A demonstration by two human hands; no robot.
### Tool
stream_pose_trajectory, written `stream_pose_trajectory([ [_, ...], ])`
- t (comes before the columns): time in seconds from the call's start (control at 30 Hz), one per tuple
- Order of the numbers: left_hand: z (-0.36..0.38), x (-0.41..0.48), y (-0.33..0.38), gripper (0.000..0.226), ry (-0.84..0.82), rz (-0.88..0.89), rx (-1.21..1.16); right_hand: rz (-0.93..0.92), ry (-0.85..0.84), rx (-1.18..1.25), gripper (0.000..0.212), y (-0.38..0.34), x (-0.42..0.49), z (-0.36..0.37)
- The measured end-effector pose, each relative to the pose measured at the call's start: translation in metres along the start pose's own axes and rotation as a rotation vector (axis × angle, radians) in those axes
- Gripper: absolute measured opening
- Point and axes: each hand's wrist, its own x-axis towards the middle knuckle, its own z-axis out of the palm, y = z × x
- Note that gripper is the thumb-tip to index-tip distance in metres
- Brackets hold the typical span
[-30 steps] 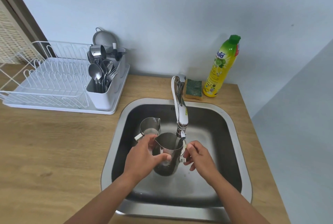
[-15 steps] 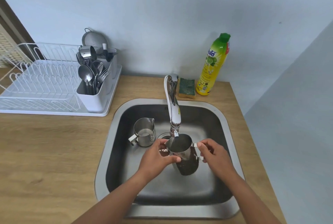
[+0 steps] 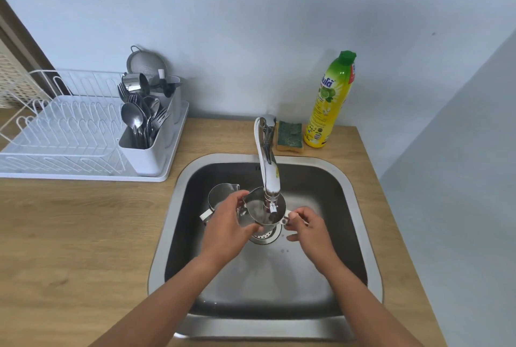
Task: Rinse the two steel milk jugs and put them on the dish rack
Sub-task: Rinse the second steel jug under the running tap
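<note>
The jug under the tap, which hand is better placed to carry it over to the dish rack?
Left, probably. The left hand wraps the jug body on the dish rack side; the right hand only pinches its handle, farther away.

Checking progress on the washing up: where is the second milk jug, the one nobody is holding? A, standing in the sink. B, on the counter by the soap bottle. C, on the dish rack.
A: the second jug stands in the sink, behind the left hand; the dish rack holds no jug.
</note>
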Motion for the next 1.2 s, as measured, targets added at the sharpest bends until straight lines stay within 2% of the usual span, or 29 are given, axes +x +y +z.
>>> stream_pose_trajectory([
  [0.2, -0.010, -0.012, -0.017, 0.076, -0.073, -0.082, -0.002, 0.084, -0.142, -0.104, 0.021, 0.004, -0.006, 0.002],
  [0.3, -0.001, -0.016, -0.017, 0.073, -0.107, -0.133, -0.019, 0.091, -0.111, -0.187, 0.020, 0.007, -0.006, -0.008],
  [0.43, 0.005, -0.014, -0.014, 0.072, -0.084, -0.127, -0.034, 0.098, -0.064, -0.167, 0.018, 0.010, -0.006, -0.001],
  [0.53, 0.002, -0.010, -0.018, 0.078, -0.081, -0.115, 0.001, 0.101, -0.110, -0.171, 0.019, 0.011, -0.006, 0.004],
  [0.63, 0.002, -0.013, -0.018, 0.075, -0.112, -0.125, 0.009, 0.104, -0.142, -0.190, 0.020, 0.008, -0.002, -0.006],
  [0.8, 0.009, -0.009, -0.011, 0.070, -0.098, -0.141, -0.014, 0.080, -0.065, -0.204, 0.020, 0.005, 0.001, -0.009],
  [0.93, 0.007, -0.004, -0.015, 0.075, -0.104, -0.119, 0.003, 0.075, -0.121, -0.203, 0.020, 0.002, 0.001, -0.012],
  [1.07, 0.010, -0.004, -0.013, 0.072, -0.107, -0.146, -0.013, 0.070, -0.086, -0.228, 0.022, 0.002, 0.003, -0.013],
  [1.2, 0.007, -0.004, -0.020, 0.075, -0.125, -0.158, -0.009, 0.081, -0.153, -0.260, 0.022, 0.003, 0.001, -0.010],
])
